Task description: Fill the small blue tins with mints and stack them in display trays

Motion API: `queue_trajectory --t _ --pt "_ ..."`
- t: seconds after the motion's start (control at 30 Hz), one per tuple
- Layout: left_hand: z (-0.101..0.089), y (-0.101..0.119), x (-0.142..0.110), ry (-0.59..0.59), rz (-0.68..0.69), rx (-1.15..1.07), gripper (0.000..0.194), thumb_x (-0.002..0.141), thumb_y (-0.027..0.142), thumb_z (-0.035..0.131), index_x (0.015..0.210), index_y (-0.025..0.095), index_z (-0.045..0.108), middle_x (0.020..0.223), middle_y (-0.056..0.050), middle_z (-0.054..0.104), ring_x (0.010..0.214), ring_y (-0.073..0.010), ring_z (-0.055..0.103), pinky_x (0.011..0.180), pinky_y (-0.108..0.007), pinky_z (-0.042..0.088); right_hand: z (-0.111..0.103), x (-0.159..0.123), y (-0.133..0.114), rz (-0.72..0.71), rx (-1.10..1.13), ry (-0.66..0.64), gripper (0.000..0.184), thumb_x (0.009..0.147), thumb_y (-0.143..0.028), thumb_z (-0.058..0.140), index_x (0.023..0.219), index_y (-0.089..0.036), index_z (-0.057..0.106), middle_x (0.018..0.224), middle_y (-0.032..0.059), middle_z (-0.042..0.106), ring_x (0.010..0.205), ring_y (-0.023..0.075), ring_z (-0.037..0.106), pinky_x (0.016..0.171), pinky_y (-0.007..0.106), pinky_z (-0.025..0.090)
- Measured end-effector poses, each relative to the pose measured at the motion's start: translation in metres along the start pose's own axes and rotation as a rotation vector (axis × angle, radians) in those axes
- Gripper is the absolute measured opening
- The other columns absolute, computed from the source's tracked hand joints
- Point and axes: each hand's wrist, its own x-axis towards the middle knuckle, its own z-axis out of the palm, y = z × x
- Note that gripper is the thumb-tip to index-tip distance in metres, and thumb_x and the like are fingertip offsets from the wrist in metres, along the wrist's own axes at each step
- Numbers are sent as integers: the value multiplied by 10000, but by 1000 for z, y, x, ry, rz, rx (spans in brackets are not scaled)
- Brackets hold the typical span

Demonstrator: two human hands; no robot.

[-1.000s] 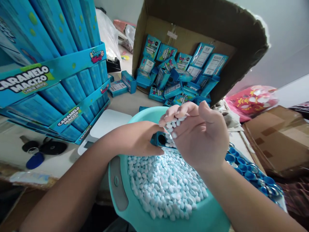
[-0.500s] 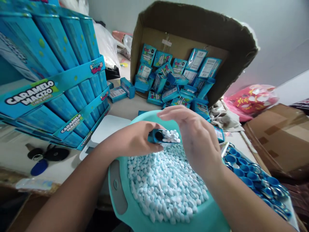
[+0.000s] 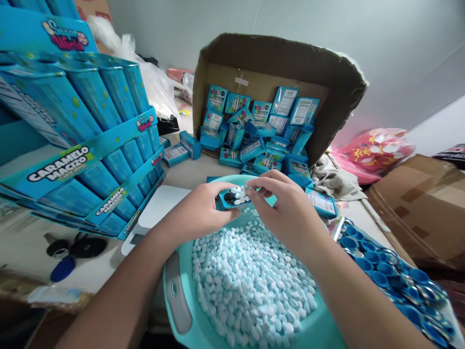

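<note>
My left hand [image 3: 203, 209] is closed around a small blue candy box [image 3: 227, 199], held open side up above the basin. Pale candies [image 3: 240, 194] fill the right part of its opening, beside a round dark spot. My right hand [image 3: 281, 206] meets the box's right end, thumb and fingers pinched on candies at the opening; its fingertips partly hide them. Below both hands, a turquoise basin [image 3: 183, 264] with a grey handle holds a heap of pale blue-white candies [image 3: 250, 276].
Behind the basin, a tipped cardboard box [image 3: 283, 58] holds many blue candy boxes [image 3: 261, 160]. Stacked display cartons [image 3: 90, 160] rise at left, near a white scale [image 3: 163, 203] and keys [image 3: 60, 249]. At right lie blue ring-like pieces [image 3: 385, 271] and a large carton [image 3: 417, 213].
My right hand tipped candies from its palm onto the box opening, then turned over and brought its fingertips to them. My left hand keeps hold of the box. The view has tilted upward.
</note>
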Motion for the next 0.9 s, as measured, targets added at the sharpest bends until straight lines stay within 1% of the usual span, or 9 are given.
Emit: queue_trajectory --t 0.13,0.3,0.37,0.43,0.53,0.63,0.7,0.83,0.9 --pt "-1 2 -1 -37 24 34 332 844 372 644 1154 257 682 1062 -14 741 914 -239 679 762 -317 514 2 -1 -4 10 0 -37 176 956 -246 570 903 -219 736 952 56 669 848 198 624 703 341 472" --pt "-2 3 -1 -72 10 63 378 842 381 642 1188 231 659 1123 -49 730 973 -270 674 770 -338 519 4 -2 -9 22 30 -55 177 953 -226 572 882 -226 734 913 44 674 823 187 620 704 334 477" --pt "-2 3 -1 -102 15 54 356 847 359 639 1185 250 657 1116 -33 734 964 -262 679 767 -334 517 5 -3 -11 26 65 -79 175 953 -231 577 873 -233 732 902 41 673 808 185 620 684 328 475" --pt "-3 2 -1 -104 21 52 351 849 359 644 1188 268 657 1129 -21 734 978 -263 680 771 -332 514 6 -3 -12 32 102 -84 172 953 -239 582 868 -242 731 899 42 677 797 185 623 654 321 470" --pt "-3 1 -1 -82 30 50 405 842 387 669 1235 293 649 1199 -15 716 1055 -277 666 816 -338 510 8 -4 -14 36 154 -63 161 952 -247 590 870 -242 728 913 42 684 808 182 628 623 303 466" --pt "-3 1 -1 -104 38 27 415 846 404 675 1247 301 652 1202 -11 714 1089 -274 658 868 -346 506 8 -4 -15 37 174 -84 164 953 -246 589 864 -238 726 912 42 685 817 182 627 615 295 461" --pt "-3 1 -2 -113 39 17 421 847 426 677 1248 296 653 1207 -19 712 1117 -280 649 898 -357 504 8 -4 -16 34 174 -88 181 962 -250 574 854 -237 719 905 46 682 826 190 629 631 306 462" --pt "-5 2 -1 -104 33 7 466 841 463 686 1261 267 642 1244 -45 697 1142 -296 641 922 -373 507 5 -4 -17 -11 223 -82 262 1002 -287 512 819 -231 690 911 52 674 863 199 633 739 344 491" --pt "-6 2 -1 -109 29 -11 457 840 453 689 1245 246 644 1205 -51 710 1104 -293 657 903 -369 519 4 -4 -17 4 279 -81 223 992 -275 524 860 -229 698 947 52 677 887 197 641 770 346 509"
